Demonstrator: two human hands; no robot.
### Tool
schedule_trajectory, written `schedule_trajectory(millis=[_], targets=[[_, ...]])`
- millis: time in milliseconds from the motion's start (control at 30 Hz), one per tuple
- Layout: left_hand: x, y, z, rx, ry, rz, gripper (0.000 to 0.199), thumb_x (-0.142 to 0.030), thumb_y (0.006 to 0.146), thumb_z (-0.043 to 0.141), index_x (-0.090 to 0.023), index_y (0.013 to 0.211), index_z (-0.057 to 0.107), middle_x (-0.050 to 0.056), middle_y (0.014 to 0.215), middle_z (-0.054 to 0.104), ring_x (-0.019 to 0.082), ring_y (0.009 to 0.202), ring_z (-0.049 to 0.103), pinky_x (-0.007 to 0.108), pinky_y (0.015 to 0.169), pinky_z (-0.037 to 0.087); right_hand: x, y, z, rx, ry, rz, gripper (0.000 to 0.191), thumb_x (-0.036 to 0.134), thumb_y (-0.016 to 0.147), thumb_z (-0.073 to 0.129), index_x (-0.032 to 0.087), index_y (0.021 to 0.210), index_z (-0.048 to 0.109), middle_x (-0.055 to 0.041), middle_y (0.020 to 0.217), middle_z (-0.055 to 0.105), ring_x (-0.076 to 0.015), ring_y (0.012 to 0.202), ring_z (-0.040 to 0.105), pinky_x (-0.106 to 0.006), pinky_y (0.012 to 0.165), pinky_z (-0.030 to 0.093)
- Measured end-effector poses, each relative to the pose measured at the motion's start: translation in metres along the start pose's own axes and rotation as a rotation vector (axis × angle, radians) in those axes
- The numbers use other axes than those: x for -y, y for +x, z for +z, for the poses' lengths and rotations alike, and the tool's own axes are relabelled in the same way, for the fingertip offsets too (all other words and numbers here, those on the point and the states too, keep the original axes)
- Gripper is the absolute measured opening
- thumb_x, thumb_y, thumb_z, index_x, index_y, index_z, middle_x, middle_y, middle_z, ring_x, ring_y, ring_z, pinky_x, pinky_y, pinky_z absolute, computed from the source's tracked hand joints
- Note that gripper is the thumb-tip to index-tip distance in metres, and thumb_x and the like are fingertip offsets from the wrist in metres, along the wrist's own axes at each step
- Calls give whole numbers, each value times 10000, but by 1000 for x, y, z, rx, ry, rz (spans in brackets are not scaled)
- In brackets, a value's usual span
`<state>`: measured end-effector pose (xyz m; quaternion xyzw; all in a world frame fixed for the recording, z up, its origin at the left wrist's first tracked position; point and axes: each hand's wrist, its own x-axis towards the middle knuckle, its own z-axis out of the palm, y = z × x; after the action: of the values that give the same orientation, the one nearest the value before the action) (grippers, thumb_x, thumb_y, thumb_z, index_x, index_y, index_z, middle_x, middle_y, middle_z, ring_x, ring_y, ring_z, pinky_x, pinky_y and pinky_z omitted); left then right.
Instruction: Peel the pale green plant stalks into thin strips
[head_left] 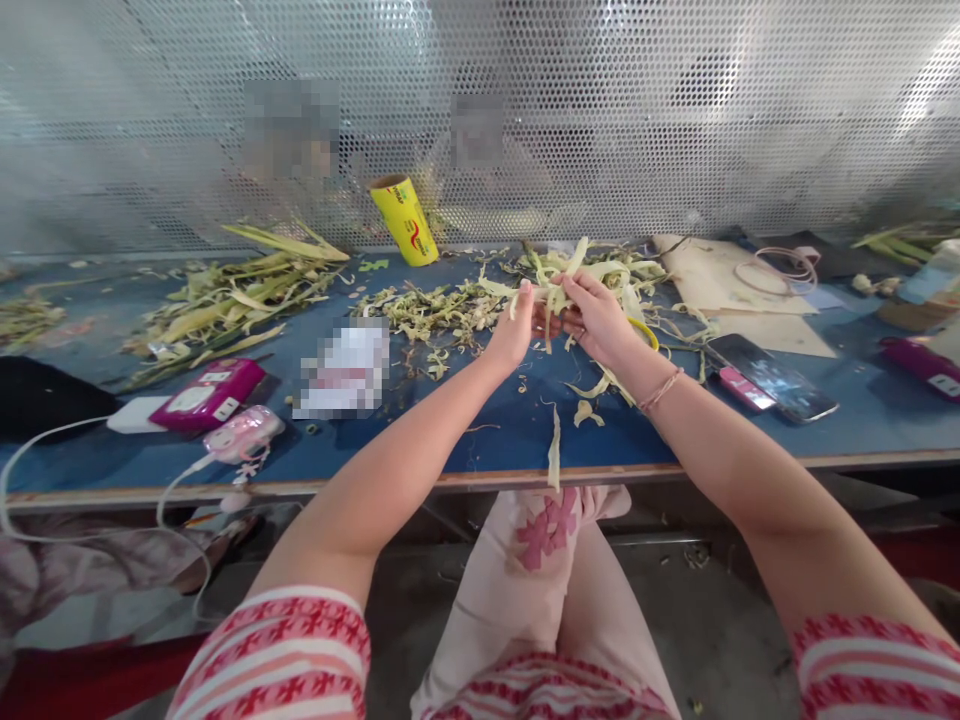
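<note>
Over the blue table (480, 440), my left hand (514, 325) and my right hand (598, 312) are close together, fingers closed on a bunch of pale green leaf strips (574, 262). The strips look long, flat and limp, and some hang below my fingers. What lies inside the grip is partly hidden by my fingers. Behind and left of my hands spreads a heap of small greenish plant scraps (442, 312). Nearer the table's front edge lies a single loose strip (554, 448), with a small curled piece (587, 413) beside it.
Leafy stalks (247, 290) are piled at left. A yellow tube (405, 220) leans near the perforated metal panel (600, 100). Purple device (211, 393), pink case (244, 434) and cable lie front left. A phone (772, 375), cardboard (731, 275) and a bottle (926, 285) are at right.
</note>
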<state>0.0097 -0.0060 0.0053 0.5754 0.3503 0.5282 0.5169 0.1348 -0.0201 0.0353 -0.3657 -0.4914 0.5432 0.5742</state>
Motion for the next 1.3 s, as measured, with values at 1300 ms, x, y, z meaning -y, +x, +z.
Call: schedule_trajectory(millis=[1300], targets=[[-6,-5,-2,-139,61,106,540,-745,770,493,-206,780,521,-36,505,343,98,469,447,254,477,392,-9,7,-5,-70,-130,-93,260,453,831,657,215,786,563,64,561,356,-46,436,298,-203,389,205]])
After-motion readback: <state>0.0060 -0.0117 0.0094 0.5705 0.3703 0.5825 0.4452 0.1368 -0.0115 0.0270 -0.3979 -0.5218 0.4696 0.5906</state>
